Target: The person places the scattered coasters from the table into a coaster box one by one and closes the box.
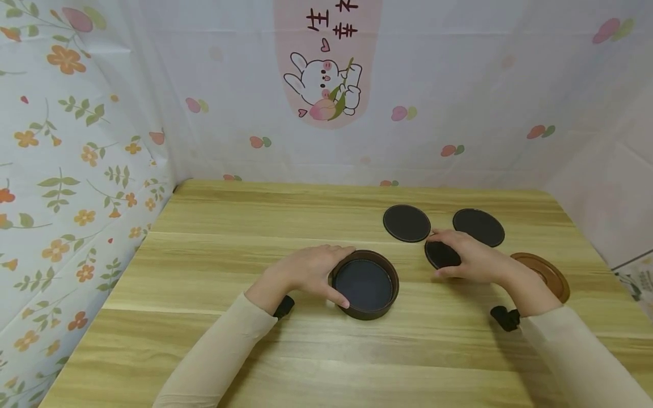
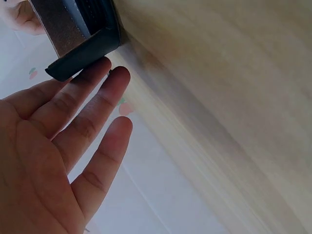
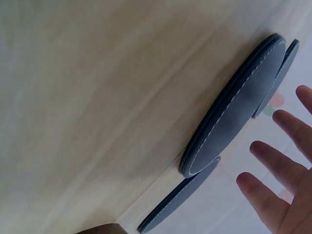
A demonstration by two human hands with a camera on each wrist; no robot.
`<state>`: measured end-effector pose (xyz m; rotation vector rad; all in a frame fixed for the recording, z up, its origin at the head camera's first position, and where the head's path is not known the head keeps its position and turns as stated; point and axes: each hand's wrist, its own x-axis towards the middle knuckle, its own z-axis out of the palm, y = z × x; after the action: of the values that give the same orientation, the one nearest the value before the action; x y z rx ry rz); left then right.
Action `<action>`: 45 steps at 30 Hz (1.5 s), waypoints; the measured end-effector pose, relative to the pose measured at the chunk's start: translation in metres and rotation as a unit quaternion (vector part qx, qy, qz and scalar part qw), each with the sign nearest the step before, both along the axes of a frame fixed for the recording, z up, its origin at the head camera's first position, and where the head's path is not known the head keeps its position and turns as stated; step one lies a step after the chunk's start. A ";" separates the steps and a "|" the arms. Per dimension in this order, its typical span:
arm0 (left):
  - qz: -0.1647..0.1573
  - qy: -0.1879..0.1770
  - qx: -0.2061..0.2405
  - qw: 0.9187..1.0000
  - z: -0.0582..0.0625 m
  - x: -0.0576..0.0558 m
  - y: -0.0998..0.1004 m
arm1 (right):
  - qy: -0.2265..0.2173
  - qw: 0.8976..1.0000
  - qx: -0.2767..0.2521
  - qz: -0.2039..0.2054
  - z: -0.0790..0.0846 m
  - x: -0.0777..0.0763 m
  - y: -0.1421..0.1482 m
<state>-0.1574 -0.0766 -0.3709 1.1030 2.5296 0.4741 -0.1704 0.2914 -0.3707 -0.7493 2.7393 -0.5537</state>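
A round, dark brown holder [image 1: 367,313] with a black inner base stands near the middle of the table. My left hand [image 1: 311,272] holds it by its left side, thumb at the front of the rim and fingers at the back. In the left wrist view, fingertips lie right at the holder's wall [image 2: 90,56]. My right hand [image 1: 471,258] arches over a round black coaster [image 1: 440,255], thumb and index finger spread around its edge. The right wrist view shows that stitched coaster [image 3: 239,102] beside several extended fingers [image 3: 278,165].
Two more black coasters lie behind the right hand, one at left [image 1: 406,222] and one at right [image 1: 479,226]. A brown round lid [image 1: 553,277] lies partly behind the right forearm. A patterned cloth [image 1: 229,85] hangs behind the wooden table [image 1: 245,215].
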 end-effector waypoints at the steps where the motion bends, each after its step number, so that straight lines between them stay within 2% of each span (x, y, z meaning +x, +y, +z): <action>1: -0.003 0.002 0.000 1.000 0.000 -0.001 0.000 | -0.001 1.000 -0.001 -0.001 0.000 -0.001 0.001; 7: -0.013 -0.006 0.002 1.000 -0.002 -0.002 0.004 | -0.002 1.000 0.007 -0.006 -0.001 -0.003 0.011; 15: -0.006 -0.015 -0.002 1.000 0.003 0.000 0.006 | -0.019 0.999 0.025 0.000 -0.006 -0.008 0.017; 19: -0.001 -0.012 -0.004 1.000 0.004 0.000 0.005 | -0.028 0.999 0.021 0.002 -0.008 -0.008 0.020; 25: 0.006 -0.004 -0.005 1.000 0.004 0.001 0.007 | -0.052 0.998 0.021 -0.017 -0.008 -0.010 0.022; 33: 0.014 -0.016 0.006 1.000 0.000 0.000 0.003 | -0.079 0.997 -0.003 -0.006 -0.011 -0.014 0.021; 45: 0.023 -0.028 0.006 0.999 -0.001 -0.001 0.003 | -0.012 0.999 0.038 -0.007 -0.015 -0.014 0.025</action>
<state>-0.1580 -0.0738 -0.3715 1.0237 2.5110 0.5255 -0.1845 0.3160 -0.3858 -0.7024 2.7279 -0.4553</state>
